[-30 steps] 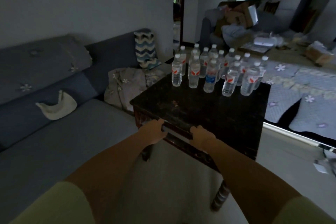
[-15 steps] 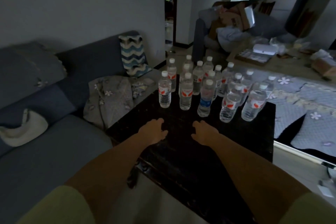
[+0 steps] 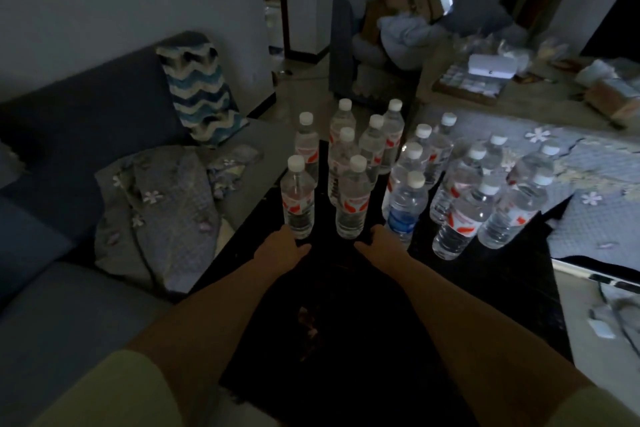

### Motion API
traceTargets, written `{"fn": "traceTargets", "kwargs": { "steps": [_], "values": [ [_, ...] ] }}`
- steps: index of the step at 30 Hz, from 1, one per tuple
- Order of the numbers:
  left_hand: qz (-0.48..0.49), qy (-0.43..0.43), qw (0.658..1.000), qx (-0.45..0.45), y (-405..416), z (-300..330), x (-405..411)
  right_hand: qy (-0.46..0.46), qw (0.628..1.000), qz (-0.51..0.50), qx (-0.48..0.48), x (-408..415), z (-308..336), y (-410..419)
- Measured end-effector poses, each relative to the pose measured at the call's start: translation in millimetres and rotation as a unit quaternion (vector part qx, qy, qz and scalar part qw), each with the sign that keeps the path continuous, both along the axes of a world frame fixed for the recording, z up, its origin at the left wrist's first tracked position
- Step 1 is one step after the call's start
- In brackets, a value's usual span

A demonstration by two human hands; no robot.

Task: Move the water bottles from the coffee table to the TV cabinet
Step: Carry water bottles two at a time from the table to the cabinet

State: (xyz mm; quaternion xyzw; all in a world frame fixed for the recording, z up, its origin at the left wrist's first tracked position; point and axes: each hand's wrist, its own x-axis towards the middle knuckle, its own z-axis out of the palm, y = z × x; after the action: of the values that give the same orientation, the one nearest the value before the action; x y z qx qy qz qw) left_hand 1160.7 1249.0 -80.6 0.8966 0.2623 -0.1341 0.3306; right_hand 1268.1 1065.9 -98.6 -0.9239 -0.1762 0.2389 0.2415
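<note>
The near half of the dark coffee table (image 3: 467, 305) was bare, so both arms had room to reach over it. The water bottles (image 3: 381, 166) stood packed close at the far end, with only thin gaps between them. The front bottles blocked the way to the back ones. A sofa (image 3: 69, 288) sat close on the left side.

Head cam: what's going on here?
A person is reaching over a dark coffee table toward a cluster of upright water bottles. The left hand is at the base of the nearest red-label bottle; the right hand sits between a second red-label bottle and the blue-label bottle. Whether either hand has closed on a bottle is not clear. All the bottles stand on the table; none is lifted.
</note>
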Motion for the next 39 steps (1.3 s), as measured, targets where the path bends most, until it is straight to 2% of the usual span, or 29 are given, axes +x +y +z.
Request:
{"fn": "traceTargets", "kwargs": {
  "steps": [3, 7, 9, 11, 13, 15, 20, 23, 30, 32, 35, 39],
  "values": [
    [0.07, -0.056, 0.99, -0.111, 26.1, -6.4, 26.3, 0.032, 0.993, -0.089, 0.072, 20.2, -14.3, 22.9],
    [0.099, -0.132, 0.968, -0.191, 48.5, -20.9, 52.2, 0.049, 0.961, -0.159, 0.22, 29.5, -37.7, 50.9],
    [0.121, -0.178, 0.949, -0.233, 50.4, -31.9, 59.5, 0.054, 0.936, -0.19, 0.292, 32.5, -50.6, 59.9],
    [0.167, -0.21, 0.922, -0.28, 50.2, -42.0, 68.9, 0.035, 0.925, -0.214, 0.311, 40.0, -60.8, 67.3],
    [0.203, -0.224, 0.91, -0.285, 47.9, -51.7, 80.2, 0.035, 0.912, -0.235, 0.334, 50.2, -68.1, 73.1],
    [0.232, -0.223, 0.912, -0.256, 45.8, -58.4, 92.5, 0.036, 0.9, -0.252, 0.353, 59.8, -74.2, 77.2],
    [0.218, -0.196, 0.934, -0.204, 50.7, -69.7, 112.1, -0.001, 0.908, -0.255, 0.331, 70.5, -81.1, 81.9],
    [0.2, -0.238, 0.93, -0.196, 57.2, -70.0, 109.8, -0.007, 0.916, -0.238, 0.323, 77.0, -78.7, 81.7],
    [0.199, -0.244, 0.928, -0.198, 55.4, -67.6, 92.6, 0.022, 0.931, -0.211, 0.297, 70.9, -70.1, 71.3],
    [0.193, -0.227, 0.931, -0.21, 51.8, -65.5, 85.7, 0.034, 0.938, -0.202, 0.279, 64.4, -67.6, 65.3],
    [0.188, -0.166, 0.927, -0.279, 43.7, -60.0, 72.5, 0.033, 0.95, -0.179, 0.254, 47.6, -65.5, 51.2],
    [0.189, -0.149, 0.931, -0.273, 26.1, -57.4, 45.4, 0.037, 0.956, -0.154, 0.246, 23.3, -63.0, 27.2]
  ]
}}
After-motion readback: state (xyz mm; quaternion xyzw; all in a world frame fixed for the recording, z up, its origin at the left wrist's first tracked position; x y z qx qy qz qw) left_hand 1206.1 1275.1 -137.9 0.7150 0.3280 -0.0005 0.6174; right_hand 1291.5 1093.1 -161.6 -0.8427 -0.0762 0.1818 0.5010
